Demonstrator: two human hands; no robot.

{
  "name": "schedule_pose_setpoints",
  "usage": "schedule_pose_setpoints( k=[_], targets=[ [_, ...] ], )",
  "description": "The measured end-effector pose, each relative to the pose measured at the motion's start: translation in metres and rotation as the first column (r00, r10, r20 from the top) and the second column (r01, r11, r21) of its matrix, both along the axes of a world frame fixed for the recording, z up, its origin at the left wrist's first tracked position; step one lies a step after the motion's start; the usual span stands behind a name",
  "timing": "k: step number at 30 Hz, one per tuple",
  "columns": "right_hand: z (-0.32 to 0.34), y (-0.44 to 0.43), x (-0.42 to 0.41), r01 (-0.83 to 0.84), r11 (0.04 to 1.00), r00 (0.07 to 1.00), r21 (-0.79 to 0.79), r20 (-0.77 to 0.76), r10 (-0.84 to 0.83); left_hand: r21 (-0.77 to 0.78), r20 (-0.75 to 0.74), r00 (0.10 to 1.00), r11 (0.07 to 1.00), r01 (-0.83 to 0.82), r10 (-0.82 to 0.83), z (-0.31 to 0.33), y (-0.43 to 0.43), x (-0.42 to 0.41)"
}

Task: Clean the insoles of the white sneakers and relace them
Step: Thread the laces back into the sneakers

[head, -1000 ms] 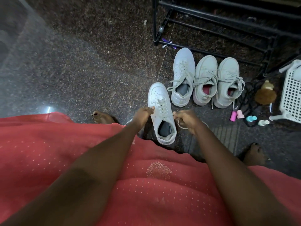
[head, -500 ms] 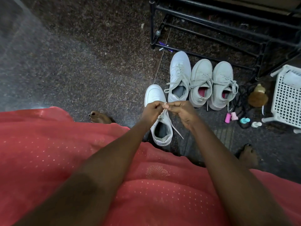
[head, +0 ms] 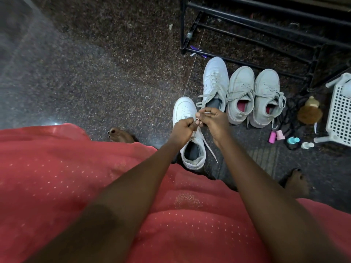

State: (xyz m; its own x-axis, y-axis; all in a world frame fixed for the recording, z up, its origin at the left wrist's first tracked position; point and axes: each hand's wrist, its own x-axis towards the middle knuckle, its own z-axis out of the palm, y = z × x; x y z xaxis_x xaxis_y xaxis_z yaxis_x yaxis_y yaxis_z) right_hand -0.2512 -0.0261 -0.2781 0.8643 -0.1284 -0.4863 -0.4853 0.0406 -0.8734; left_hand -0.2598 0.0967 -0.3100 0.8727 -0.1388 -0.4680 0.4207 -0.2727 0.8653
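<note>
The left hand (head: 184,128) and right hand (head: 215,122) pinch the soft, limp lace (head: 209,148), probably best gripped near its stiffer tip.

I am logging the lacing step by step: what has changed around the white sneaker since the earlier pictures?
The right hand, which held the lace out to the right of the white sneaker, moved left to meet the left hand over the eyelets; both now pinch the lace there, one end trailing loose. The sneaker and the three shoes beyond it stayed in place.
</note>
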Motion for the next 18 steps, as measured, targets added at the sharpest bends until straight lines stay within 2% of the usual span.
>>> schedule_pose_setpoints(
  k=[4,8,13,15,18],
  targets=[
    [-0.008,-0.006,-0.011,-0.141,0.975,0.990,-0.171,-0.010,0.141,-0.103,-0.126,0.987,0.988,-0.111,0.097,-0.004,0.002,0.003],
    [-0.007,-0.006,-0.012,-0.119,0.948,0.993,-0.296,-0.025,0.116,-0.164,-0.169,0.984,0.983,-0.085,0.057,0.000,0.002,0.006],
    [-0.008,-0.003,-0.013,-0.080,0.976,0.996,-0.202,-0.060,0.069,-0.216,-0.222,0.949,0.937,-0.274,0.226,-0.008,0.004,0.005],
    [-0.011,-0.002,-0.016,-0.078,0.984,0.995,-0.160,-0.066,0.068,-0.203,-0.195,0.955,0.943,-0.262,0.224,-0.010,0.006,0.005],
    [-0.013,-0.002,-0.017,-0.098,0.995,0.994,-0.027,-0.048,0.097,-0.188,-0.110,0.985,0.970,-0.155,0.136,-0.007,0.008,0.005]
  ],
)
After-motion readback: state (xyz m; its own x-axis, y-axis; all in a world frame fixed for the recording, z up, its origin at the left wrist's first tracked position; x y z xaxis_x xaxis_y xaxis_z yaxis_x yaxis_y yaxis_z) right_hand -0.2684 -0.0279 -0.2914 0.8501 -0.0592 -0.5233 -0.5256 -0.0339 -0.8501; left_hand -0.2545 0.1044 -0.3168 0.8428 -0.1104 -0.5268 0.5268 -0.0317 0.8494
